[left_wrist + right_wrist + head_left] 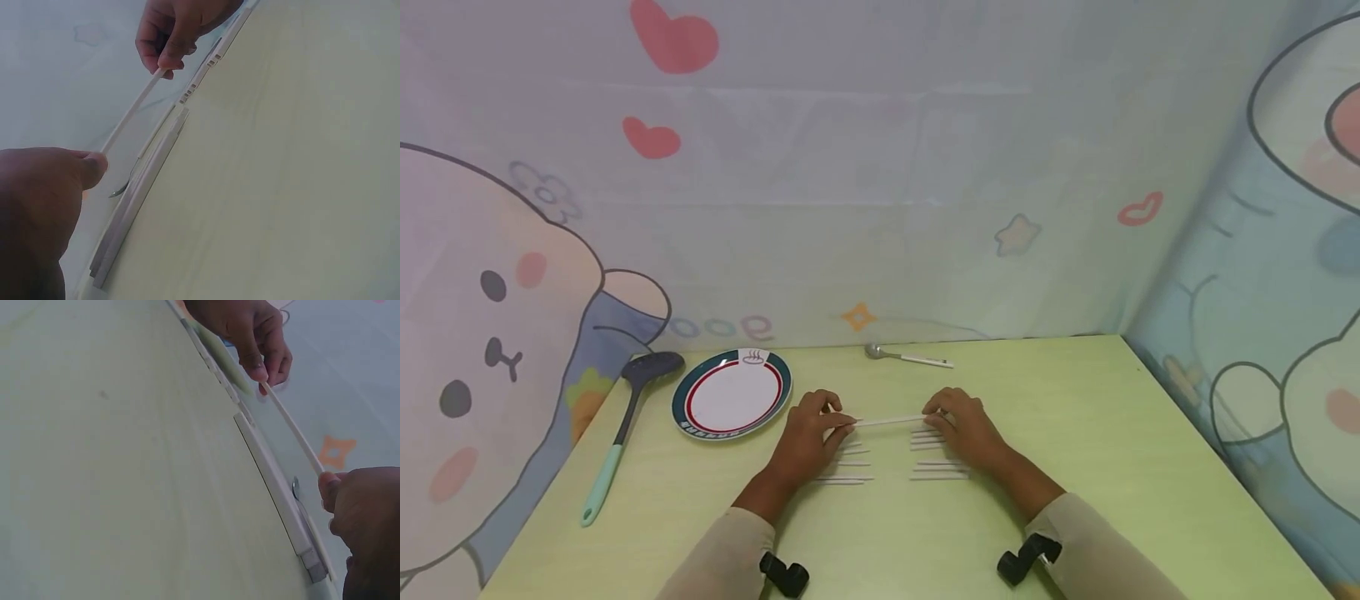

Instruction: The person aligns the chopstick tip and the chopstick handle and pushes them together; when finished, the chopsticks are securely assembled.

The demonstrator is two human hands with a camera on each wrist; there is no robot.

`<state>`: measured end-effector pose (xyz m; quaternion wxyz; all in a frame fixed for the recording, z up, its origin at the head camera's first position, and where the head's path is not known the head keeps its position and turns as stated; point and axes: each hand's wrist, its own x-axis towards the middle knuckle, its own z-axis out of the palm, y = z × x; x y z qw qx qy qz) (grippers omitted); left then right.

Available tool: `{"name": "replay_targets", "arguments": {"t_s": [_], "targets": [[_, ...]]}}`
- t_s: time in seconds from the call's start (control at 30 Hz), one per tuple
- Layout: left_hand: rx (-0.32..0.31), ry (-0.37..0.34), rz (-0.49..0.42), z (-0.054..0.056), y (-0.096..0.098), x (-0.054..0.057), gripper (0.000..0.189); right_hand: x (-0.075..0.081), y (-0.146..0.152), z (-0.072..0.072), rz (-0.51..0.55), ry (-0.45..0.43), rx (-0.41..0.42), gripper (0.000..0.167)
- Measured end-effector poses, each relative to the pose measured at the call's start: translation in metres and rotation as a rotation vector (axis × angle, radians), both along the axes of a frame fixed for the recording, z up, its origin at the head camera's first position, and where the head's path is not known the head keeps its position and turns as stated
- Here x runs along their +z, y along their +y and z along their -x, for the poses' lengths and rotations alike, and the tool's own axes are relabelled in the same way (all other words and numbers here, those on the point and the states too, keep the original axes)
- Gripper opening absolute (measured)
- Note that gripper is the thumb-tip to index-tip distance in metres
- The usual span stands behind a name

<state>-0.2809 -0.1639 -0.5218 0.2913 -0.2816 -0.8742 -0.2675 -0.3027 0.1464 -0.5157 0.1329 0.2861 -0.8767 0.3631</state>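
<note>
A thin white stick (pixel 891 421) stretches level between my two hands, held above the table in both wrist views. My left hand (pixel 808 433) pinches its left end between thumb and fingers. At the other end, my right hand (pixel 967 430) grips it the same way. Below the left hand lie several similar white sticks (pixel 842 481), roughly parallel in a row. A second group of white sticks (pixel 940 477) lies under the right hand, with a gap between the groups. Each hand partly hides the sticks beneath it.
A white plate (pixel 733 396) with a dark green rim lies left of my left hand. Further left is a black-headed kitchen utensil (pixel 631 400) with a mint handle. A small spoon (pixel 910 358) lies near the table's back edge, before a printed cloth backdrop (pixel 925 208).
</note>
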Motion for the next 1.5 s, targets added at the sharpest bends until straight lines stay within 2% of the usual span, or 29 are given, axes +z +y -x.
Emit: {"name": "replay_targets", "arguments": {"t_s": [0.23, 0.4, 0.6, 0.87, 0.97, 1.13, 1.3, 1.5], "targets": [[0.026, -0.108, -0.022, 0.006, 0.001, -0.006, 0.007, -0.006, 0.001, 0.005, -0.038, -0.049, -0.052, 0.008], [0.024, -0.203, -0.026, 0.007, 0.001, -0.007, 0.006, -0.007, 0.001, 0.005, -0.059, -0.056, -0.071, 0.008], [0.044, -0.273, -0.026, 0.006, 0.003, -0.008, 0.003, -0.008, 0.002, 0.006, -0.085, -0.085, -0.089, 0.007], [0.06, -0.29, -0.05, 0.005, 0.006, -0.005, 0.005, -0.011, 0.003, 0.008, -0.096, -0.091, -0.107, 0.004], [0.061, -0.274, -0.056, 0.003, 0.005, -0.004, 0.005, -0.009, 0.008, 0.009, -0.115, -0.117, -0.129, 0.004], [0.099, -0.26, -0.034, 0.001, -0.003, -0.006, 0.011, -0.003, 0.025, 0.012, -0.107, -0.177, -0.148, 0.006], [0.099, -0.314, -0.034, -0.001, -0.01, -0.007, 0.016, -0.003, 0.039, 0.012, -0.073, -0.215, -0.129, 0.009], [0.092, -0.376, -0.015, -0.001, -0.011, -0.005, 0.017, -0.005, 0.041, 0.013, -0.068, -0.22, -0.093, 0.007]]}}
